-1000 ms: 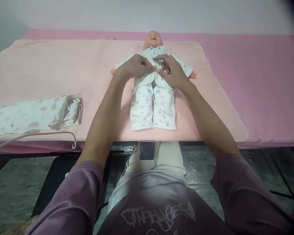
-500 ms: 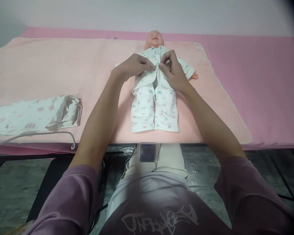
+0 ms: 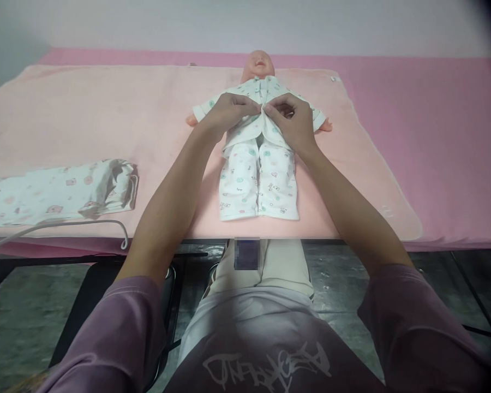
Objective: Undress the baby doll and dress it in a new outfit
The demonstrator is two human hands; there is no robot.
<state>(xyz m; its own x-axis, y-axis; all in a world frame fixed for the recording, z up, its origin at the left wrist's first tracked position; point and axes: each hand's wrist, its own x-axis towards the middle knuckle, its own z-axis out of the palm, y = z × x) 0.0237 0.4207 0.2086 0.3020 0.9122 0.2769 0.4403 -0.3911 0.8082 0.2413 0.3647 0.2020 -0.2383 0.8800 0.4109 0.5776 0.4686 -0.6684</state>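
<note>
A baby doll [image 3: 259,63] lies on its back, dressed in a white printed jacket [image 3: 245,134] and matching trousers [image 3: 258,183]. Its arms stretch out to both sides. My left hand [image 3: 235,111] pinches one front edge of the jacket at the lower chest. From the other side, my right hand [image 3: 291,117] pinches the opposite edge, the fingertips of both hands almost meeting at the centre line. Whatever fastener lies between the fingertips is too small to make out. Below the hands the jacket's front flaps part over the trousers.
A peach blanket [image 3: 106,109] covers much of the pink bed surface [image 3: 425,136]. To the left lies a folded white printed cloth [image 3: 61,191], with a white hooked cord or rod [image 3: 82,222] along its front. Below the table edge stands a black chair [image 3: 85,305].
Both hands have shifted slightly at the jacket front. My right hand sits a little lower and further right, its fingers more bent, and the doll's arm on the left shows more.
</note>
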